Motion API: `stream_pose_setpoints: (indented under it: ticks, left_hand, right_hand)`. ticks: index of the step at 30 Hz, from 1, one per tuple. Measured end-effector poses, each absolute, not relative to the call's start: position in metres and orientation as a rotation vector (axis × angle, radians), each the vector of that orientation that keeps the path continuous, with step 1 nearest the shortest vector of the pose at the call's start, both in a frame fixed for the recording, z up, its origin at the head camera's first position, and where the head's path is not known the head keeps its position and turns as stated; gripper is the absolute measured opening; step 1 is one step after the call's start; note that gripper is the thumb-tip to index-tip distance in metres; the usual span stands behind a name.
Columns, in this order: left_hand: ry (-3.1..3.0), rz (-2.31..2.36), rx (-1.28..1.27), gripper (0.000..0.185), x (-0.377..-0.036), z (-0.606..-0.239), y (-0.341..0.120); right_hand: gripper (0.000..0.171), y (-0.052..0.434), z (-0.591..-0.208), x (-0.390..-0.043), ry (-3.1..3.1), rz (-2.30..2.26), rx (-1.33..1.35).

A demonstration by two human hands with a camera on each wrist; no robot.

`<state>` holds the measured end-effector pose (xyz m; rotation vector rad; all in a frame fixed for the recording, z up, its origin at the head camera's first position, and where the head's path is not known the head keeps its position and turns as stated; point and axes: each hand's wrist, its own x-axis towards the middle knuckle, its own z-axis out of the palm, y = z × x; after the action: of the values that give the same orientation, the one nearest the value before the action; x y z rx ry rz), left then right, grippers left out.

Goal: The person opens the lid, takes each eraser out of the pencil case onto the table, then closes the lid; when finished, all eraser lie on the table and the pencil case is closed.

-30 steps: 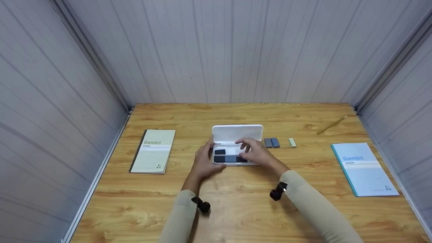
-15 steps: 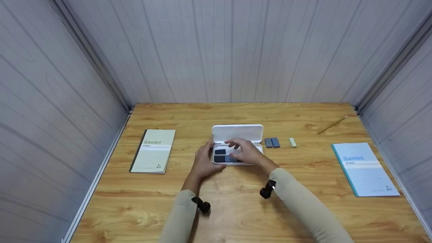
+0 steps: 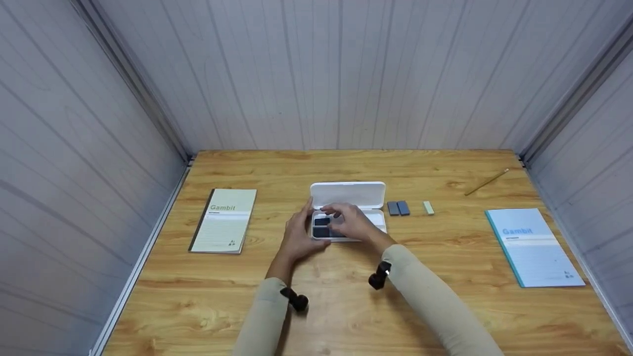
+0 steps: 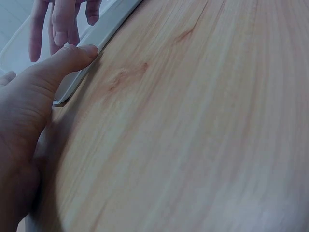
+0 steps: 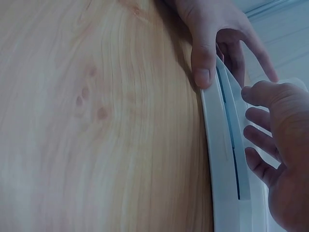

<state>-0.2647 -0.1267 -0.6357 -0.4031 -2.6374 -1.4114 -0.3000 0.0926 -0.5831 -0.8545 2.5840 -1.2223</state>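
Note:
A white case (image 3: 363,194) lies open at the table's middle, its lid standing up behind the tray. Dark rectangular pieces (image 3: 321,231) fill the tray's left part. My left hand (image 3: 307,226) grips the case's left end, thumb (image 4: 72,57) against the front rim (image 4: 99,36) and fingers round the far side. My right hand (image 3: 337,217) hovers over the tray with loosely bent, spread fingers (image 5: 260,140) and nothing visible in them. In the right wrist view the left hand (image 5: 212,34) pinches the case's edge (image 5: 219,159).
Right of the case lie two grey-blue blocks (image 3: 398,208) and a pale green block (image 3: 428,208). A green-white notebook (image 3: 223,221) sits at the left, a blue notebook (image 3: 534,247) at the right, a pencil (image 3: 486,182) at the back right. Panel walls enclose three sides.
My right hand has slid left over the tray, from its right part toward the dark pieces. The left hand and the case have stayed put.

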Motion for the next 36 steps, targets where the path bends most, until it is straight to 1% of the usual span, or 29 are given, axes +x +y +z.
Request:
stream_pose_setpoints:
  ticks: [10, 12, 17, 19, 27, 30, 36]
  left_hand:
    - [-2.627, -1.4, -0.408, 0.129, -0.264, -0.637, -0.127]
    - [-2.629, -1.397, -0.409, 0.129, -0.264, -0.637, -0.127]
    - [-2.632, -1.383, -0.411, 0.129, -0.265, -0.637, -0.127]
    - [-2.63, -1.383, -0.414, 0.129, -0.265, -0.637, -0.127]
    - [-2.633, -1.391, -0.408, 0.128, -0.265, -0.636, -0.126]
    - [-2.64, -1.385, -0.408, 0.129, -0.265, -0.637, -0.126]
    - [-2.634, -1.357, -0.429, 0.129, -0.264, -0.636, -0.126]
  right_hand:
    - [0.05, 0.081, -0.596, -0.302, 2.584, -1.235, -0.862]
    - [0.05, 0.08, -0.604, -0.306, 2.587, -1.245, -0.88]
    - [0.05, 0.079, -0.604, -0.303, 2.567, -1.266, -0.827]
    - [0.051, 0.078, -0.596, -0.297, 2.559, -1.262, -0.768]
    - [0.051, 0.076, -0.598, -0.295, 2.587, -1.265, -0.719]
    - [0.053, 0.076, -0.606, -0.298, 2.617, -1.255, -0.698]
    - [0.06, 0.078, -0.63, -0.311, 2.689, -1.187, -0.735]
